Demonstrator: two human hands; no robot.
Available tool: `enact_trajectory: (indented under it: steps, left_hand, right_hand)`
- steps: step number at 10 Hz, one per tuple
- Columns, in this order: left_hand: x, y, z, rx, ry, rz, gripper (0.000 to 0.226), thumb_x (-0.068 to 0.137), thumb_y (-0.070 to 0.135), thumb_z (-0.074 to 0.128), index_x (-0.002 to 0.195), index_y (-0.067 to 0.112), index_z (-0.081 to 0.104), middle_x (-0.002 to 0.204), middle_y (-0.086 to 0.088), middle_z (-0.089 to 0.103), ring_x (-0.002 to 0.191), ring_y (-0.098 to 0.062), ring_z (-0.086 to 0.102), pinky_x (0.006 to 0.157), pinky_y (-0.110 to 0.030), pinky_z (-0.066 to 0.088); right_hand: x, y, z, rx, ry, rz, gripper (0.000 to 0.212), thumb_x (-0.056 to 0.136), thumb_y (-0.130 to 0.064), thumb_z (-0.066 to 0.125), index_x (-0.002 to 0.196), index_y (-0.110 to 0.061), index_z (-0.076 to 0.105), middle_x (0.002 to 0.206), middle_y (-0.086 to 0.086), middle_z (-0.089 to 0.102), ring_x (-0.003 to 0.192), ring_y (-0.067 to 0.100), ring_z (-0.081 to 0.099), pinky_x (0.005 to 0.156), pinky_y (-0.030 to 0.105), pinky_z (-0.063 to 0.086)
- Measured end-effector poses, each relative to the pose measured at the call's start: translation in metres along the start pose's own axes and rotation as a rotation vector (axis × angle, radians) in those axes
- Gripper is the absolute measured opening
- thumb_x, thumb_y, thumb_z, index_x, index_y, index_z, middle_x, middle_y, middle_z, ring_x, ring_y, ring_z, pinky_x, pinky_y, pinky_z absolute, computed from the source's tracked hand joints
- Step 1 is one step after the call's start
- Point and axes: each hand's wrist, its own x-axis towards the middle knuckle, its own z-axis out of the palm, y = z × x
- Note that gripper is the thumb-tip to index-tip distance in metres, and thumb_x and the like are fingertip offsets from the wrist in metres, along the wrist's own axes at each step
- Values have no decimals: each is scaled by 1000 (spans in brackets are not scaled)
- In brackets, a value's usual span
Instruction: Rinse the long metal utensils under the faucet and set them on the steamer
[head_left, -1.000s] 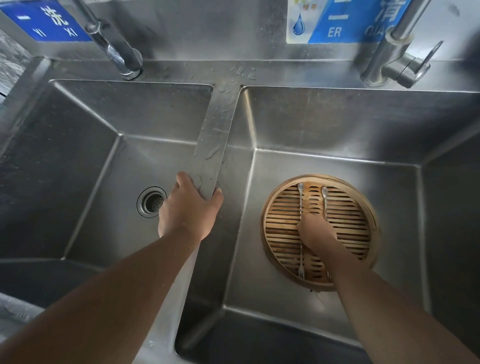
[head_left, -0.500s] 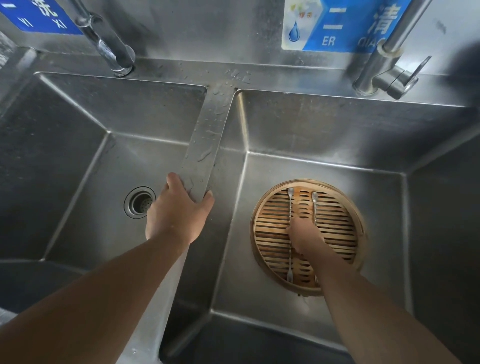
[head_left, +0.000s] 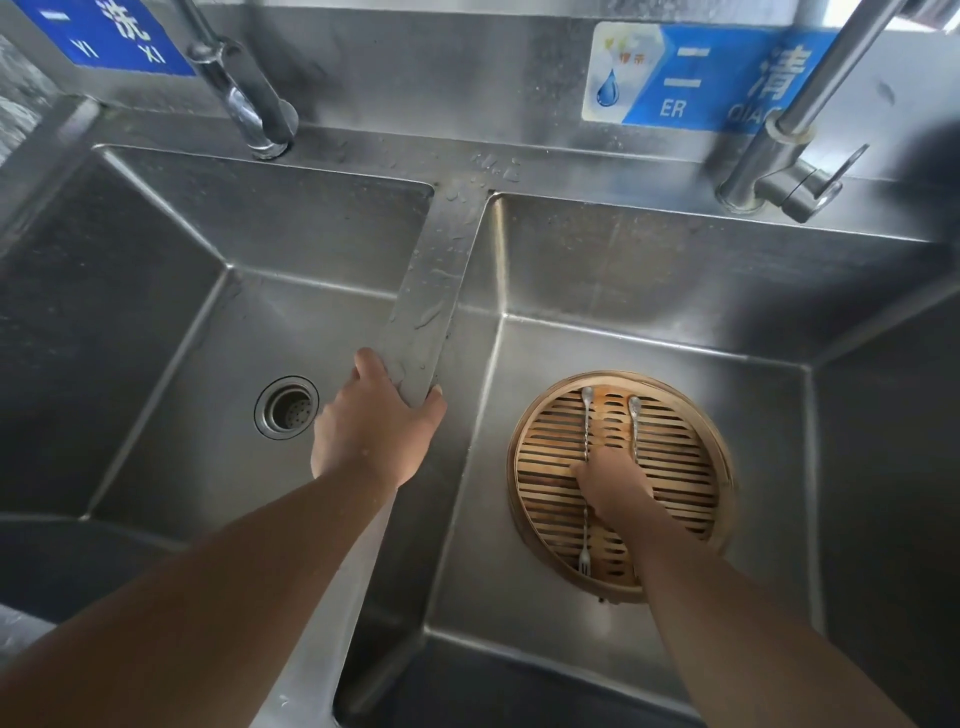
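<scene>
Right hand (head_left: 613, 480) presses two long metal utensils (head_left: 587, 431) onto the round bamboo steamer (head_left: 696, 467), grip unclear; wet, they could roll between slats; left hand (head_left: 374, 431) clasps the steel sink divider (head_left: 431, 312)

Left hand (head_left: 376, 434) sits at frame centre, palm down, thumb and fingers curled over an edge; forearm runs bare to the lower left corner. Right hand (head_left: 615, 480) sits right of centre, knuckles up, fingers curled downward; forearm extends bare to the lower right.
</scene>
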Motion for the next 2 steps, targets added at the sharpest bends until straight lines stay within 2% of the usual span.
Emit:
enact_trajectory:
  steps: [1, 2]
  left_hand:
    - [-1, 1, -5, -12, -5, 0, 48, 77, 64, 51, 93, 22, 33, 92, -5, 62, 79, -36, 62, 63, -38, 45]
    - [-1, 2, -4, -10, -14, 30, 50, 79, 61, 51, 97, 18, 33, 103, -11, 63, 88, -40, 64, 67, -40, 44]
  right_hand:
    - [-17, -4, -5, -50, 38, 66, 22, 99, -19, 46, 109, -11, 64, 99, 8, 68, 91, 25, 66, 83, 40, 58]
    - [-40, -12, -4, -132, 77, 81, 25, 100, -14, 46, 118, -9, 62, 107, 8, 67, 92, 25, 65, 73, 36, 52]
